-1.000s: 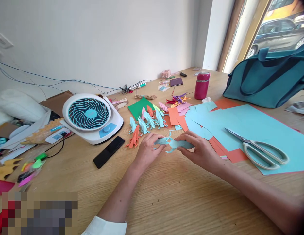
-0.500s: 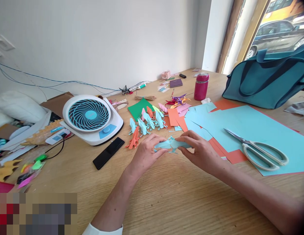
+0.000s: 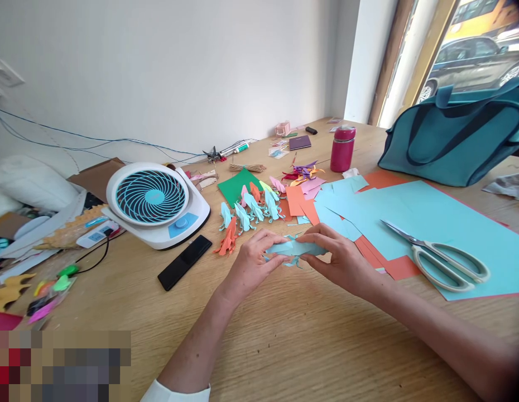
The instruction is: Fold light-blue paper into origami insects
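Between my two hands, just above the wooden table, is a light-blue folded paper piece (image 3: 293, 249) with small cut strips curling from its edges. My left hand (image 3: 256, 258) pinches its left end between thumb and fingers. Its right end is pinched by my right hand (image 3: 337, 252); the fingers hide part of the paper. Right behind them stand several folded paper figures, light-blue ones (image 3: 254, 207) and an orange one (image 3: 228, 237) with similar curled strips. A green paper square (image 3: 236, 187) lies behind the figures.
To the right, scissors (image 3: 439, 254) rest on large light-blue sheets (image 3: 427, 206) over orange paper (image 3: 404, 268). A black phone (image 3: 184, 262) and a white fan (image 3: 159, 204) stand left. A magenta bottle (image 3: 343, 149) and a teal bag (image 3: 447, 139) are farther back.
The light-blue paper piece has come together in the middle, its two halves now forming one smoother band. Both hands keep their pinch in nearly the same place.
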Motion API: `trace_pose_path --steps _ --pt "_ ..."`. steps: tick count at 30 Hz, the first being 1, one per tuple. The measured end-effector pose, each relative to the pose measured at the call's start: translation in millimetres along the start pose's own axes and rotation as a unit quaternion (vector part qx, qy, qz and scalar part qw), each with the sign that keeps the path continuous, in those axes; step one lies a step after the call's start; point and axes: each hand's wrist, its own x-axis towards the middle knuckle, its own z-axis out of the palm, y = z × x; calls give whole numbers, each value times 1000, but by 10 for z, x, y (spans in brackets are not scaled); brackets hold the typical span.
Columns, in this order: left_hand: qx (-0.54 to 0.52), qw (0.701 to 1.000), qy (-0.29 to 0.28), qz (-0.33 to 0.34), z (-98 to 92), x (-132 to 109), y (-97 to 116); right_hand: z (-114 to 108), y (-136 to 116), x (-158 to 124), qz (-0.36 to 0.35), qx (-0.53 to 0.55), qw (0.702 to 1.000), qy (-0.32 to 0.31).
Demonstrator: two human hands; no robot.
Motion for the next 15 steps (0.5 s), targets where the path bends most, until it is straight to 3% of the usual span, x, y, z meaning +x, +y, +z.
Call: trace_pose_path --steps 7,15 --pt "-15 1000 14 6 37 3 -4 0 -44 7 25 31 999 1" --pt "-7 1000 26 10 67 2 -5 19 -45 0 30 -12 999 15"
